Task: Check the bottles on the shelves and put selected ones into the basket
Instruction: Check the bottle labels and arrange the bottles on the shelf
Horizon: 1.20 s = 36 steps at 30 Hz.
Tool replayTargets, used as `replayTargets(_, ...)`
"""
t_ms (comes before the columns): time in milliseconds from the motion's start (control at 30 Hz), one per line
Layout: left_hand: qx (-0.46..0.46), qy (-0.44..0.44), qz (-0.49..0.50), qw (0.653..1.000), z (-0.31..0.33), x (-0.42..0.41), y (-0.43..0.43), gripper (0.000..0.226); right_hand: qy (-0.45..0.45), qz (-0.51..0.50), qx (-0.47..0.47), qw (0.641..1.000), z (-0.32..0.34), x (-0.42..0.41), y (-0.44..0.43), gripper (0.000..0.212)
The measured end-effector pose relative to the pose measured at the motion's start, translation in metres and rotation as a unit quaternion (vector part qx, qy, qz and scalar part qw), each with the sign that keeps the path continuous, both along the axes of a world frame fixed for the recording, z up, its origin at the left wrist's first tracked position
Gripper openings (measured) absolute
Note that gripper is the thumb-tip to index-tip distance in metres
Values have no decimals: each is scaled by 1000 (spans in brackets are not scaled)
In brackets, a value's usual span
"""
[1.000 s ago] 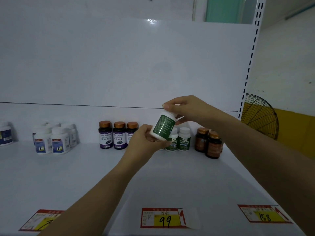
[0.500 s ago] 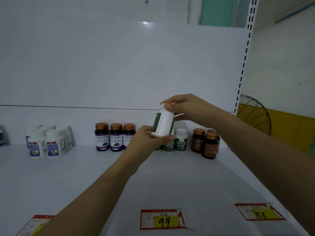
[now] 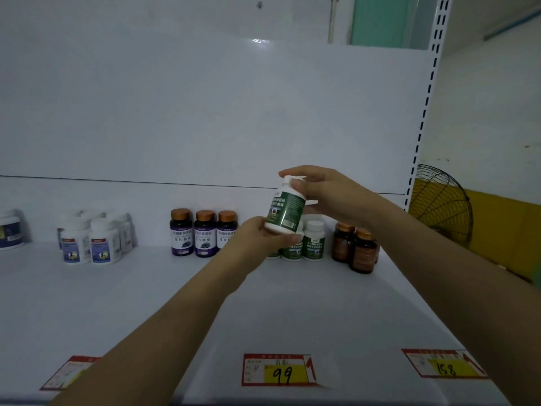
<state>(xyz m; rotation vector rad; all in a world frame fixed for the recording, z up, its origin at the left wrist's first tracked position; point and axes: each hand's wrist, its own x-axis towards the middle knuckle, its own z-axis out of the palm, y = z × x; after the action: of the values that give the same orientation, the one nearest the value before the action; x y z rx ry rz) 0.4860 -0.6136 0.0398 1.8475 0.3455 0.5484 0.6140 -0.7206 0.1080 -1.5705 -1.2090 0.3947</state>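
Head view showed you holding one white bottle with a green label [image 3: 285, 210] in both hands, lifted clear of the white shelf [image 3: 146, 303] and in front of its back row. Your left hand [image 3: 263, 234] cupped the base from below, fingers curled round the bottom edge. Your right hand [image 3: 322, 191] gripped the top, thumb and fingers wrapped over the white cap. The bottle sat slightly tilted, cap leaning a little to your right, with the label's white characters and a barcode patch turned toward you. Directly behind it, on the shelf, stood the matching green-labelled bottles [image 3: 313, 241], partly hidden by your left hand. Just to their right was a tight cluster of dark brown bottles [image 3: 361, 250] with copper caps. To their left stood three purple-labelled bottles [image 3: 205, 234] side by side, also copper-capped. Further left was a group of white bottles with blue labels [image 3: 104, 244], and a white jar [image 3: 10, 230] was cut off by the left edge. Along the shelf's front edge lay red-and-yellow price tags: one marked 99 [image 3: 279, 370] between your forearms, one marked 158 [image 3: 443, 366] at the right, and a third tag [image 3: 70, 372] at the left, its number hidden by your left arm. A wire fan guard [image 3: 442, 203] showed past the slotted upright [image 3: 424, 112].
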Motion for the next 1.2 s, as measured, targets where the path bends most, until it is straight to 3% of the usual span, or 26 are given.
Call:
replayTargets(133, -4, -6, -1, 1000, -3, 1, 7, 47, 59, 49, -11, 997, -3, 4, 5, 28)
replayTargets(300, -29, -52, 76, 995, -11, 10, 3, 51, -27, -20, -88, 996, -8, 3, 12, 43)
replayTargets(500, -46, -44, 25, 998, -12, 17, 14, 58, -29, -43, -29, 998, -11, 14, 13, 31)
replayTargets(633, -16, -84, 18, 996, -15, 19, 14, 52, -110, -45, -10, 993, -16, 7, 14, 36)
replayTargets(700, -9, -110, 11, 994, -17, 20, 14, 55, -179, -58, 11, 982, -17, 3, 13, 36)
replayTargets(833, 50, -188, 50, 980, -12, 27, 19, 57, -263, -44, 147, 952, -22, -6, 7, 38)
replayTargets(933, 120, -226, 109, 961, -2, 34, 25, 57, -420, -57, 238, 874, -34, -3, 8, 40)
replayTargets(1033, 167, -235, 132, 948, 0, 40, 25, 58, -482, -92, 270, 829, -45, 5, 8, 43)
replayTargets(1133, 181, -239, 124, 946, 1, 41, 27, 58, -491, -101, 277, 820, -46, 8, 8, 42)
replayTargets(1200, 172, -231, 96, 953, 5, 38, 31, 58, -448, -86, 276, 846, -38, 6, 6, 42)
